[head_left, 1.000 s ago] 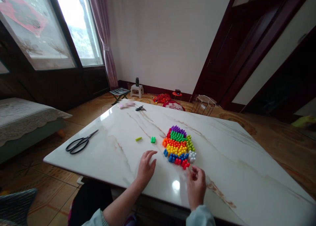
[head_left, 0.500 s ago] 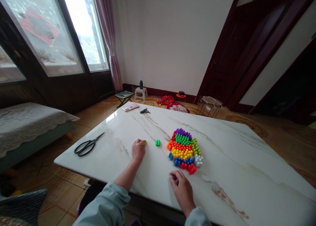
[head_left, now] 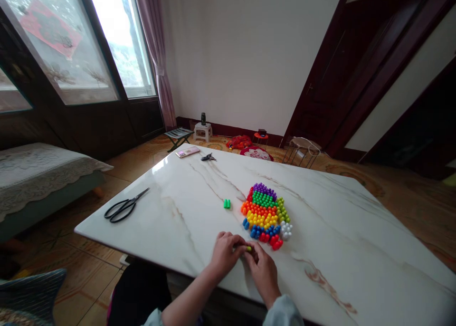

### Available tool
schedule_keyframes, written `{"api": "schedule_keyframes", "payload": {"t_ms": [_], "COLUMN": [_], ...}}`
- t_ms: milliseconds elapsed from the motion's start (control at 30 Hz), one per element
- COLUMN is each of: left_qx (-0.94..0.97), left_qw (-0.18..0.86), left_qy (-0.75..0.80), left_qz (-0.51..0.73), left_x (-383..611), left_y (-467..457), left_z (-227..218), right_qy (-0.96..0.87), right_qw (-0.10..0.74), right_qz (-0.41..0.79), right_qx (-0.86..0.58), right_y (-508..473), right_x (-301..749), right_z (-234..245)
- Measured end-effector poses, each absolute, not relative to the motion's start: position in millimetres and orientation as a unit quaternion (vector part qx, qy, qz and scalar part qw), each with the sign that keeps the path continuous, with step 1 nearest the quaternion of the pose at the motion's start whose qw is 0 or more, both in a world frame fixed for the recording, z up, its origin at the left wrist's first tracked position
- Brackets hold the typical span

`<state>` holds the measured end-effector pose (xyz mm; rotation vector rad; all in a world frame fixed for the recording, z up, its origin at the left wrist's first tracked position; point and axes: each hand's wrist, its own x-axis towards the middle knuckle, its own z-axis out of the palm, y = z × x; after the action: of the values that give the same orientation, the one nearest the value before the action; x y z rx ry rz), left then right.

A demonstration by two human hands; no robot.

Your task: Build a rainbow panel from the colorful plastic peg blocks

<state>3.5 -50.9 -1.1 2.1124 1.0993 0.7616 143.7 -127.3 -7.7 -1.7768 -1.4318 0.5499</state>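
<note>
My left hand [head_left: 226, 254] and my right hand [head_left: 262, 270] meet near the table's front edge. A small yellow-green plastic piece [head_left: 249, 248] is pinched between the fingertips of both; the fingers cover most of it. Just beyond them lies a patch of glossy plastic beads grouped by colour: red beads [head_left: 276, 242], blue beads [head_left: 265, 232], yellow beads [head_left: 261, 220], orange beads [head_left: 260, 208], green beads [head_left: 264, 200], purple beads [head_left: 264, 189], yellow-green beads [head_left: 282, 210] and white beads [head_left: 286, 231]. Two bright green pieces [head_left: 227, 204] stand apart to the left of the patch.
Black-handled scissors [head_left: 124, 208] lie at the left of the white marble-patterned table [head_left: 171, 240]. A phone [head_left: 187, 151] and a small black tool [head_left: 208, 157] rest near the far edge. Stools, among them a white stool [head_left: 203, 132], stand on the floor beyond.
My left hand has moved right and toward me, bringing the yellow-green piece to my right hand. The right hand's fingers have closed on it too. The bead patch has not changed.
</note>
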Motion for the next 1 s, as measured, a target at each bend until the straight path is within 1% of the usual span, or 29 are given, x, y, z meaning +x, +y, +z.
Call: {"api": "schedule_keyframes", "payload": {"t_ms": [133, 400, 467, 533, 600, 633, 700, 767, 833, 900, 1000], "left_qx": [0.804, 0.801, 0.801, 0.794, 0.761, 0.738, 0.696, 0.712, 0.77, 0.819, 0.836], "left_qw": [0.309, 0.315, 0.317, 0.342, 0.364, 0.36, 0.287, 0.207, 0.151, 0.116, 0.098], "left_qy": [0.421, 0.423, 0.419, 0.412, 0.437, 0.468, 0.553, 0.596, 0.578, 0.538, 0.522], "left_qz": [0.285, 0.284, 0.286, 0.288, 0.31, 0.328, 0.357, 0.309, 0.224, 0.163, 0.135], "left_x": [10.2, 6.8, 8.3, 10.1, 11.7, 12.4, 13.8, 15.9, 19.5, 23.7, 28.3], "left_y": [-58.5, -56.0, -55.3, -48.4, -34.4, -25.6, -7.5, 6.2, 12.6, 13.1, 10.8], "left_z": [-1.2, -4.0, -5.8, -6.1, -4.1, -2.4, 0.7, 1.5, -0.8, -4.4, -8.0], "right_qy": [-0.548, -0.541, -0.539, -0.529, -0.5, -0.481, -0.451, -0.444, -0.45, -0.45, -0.428], "right_qw": [0.403, 0.415, 0.43, 0.455, 0.49, 0.509, 0.547, 0.574, 0.584, 0.585, 0.596], "right_qz": [0.246, 0.233, 0.235, 0.244, 0.259, 0.264, 0.261, 0.244, 0.227, 0.208, 0.151], "right_qx": [-0.691, -0.694, -0.685, -0.674, -0.666, -0.663, -0.655, -0.643, -0.636, -0.641, -0.663], "right_y": [-127.3, -127.3, -127.1, -127.6, -129.4, -130.9, -135.1, -139.7, -141.9, -137.8, -112.6], "right_x": [145.7, 145.0, 145.8, 146.8, 147.3, 147.3, 146.5, 146.0, 149.0, 160.1, 197.5], "right_z": [-8.3, -15.0, -17.2, -18.9, -19.7, -19.6, -18.7, -16.5, -12.1, -3.1, 21.4]}}
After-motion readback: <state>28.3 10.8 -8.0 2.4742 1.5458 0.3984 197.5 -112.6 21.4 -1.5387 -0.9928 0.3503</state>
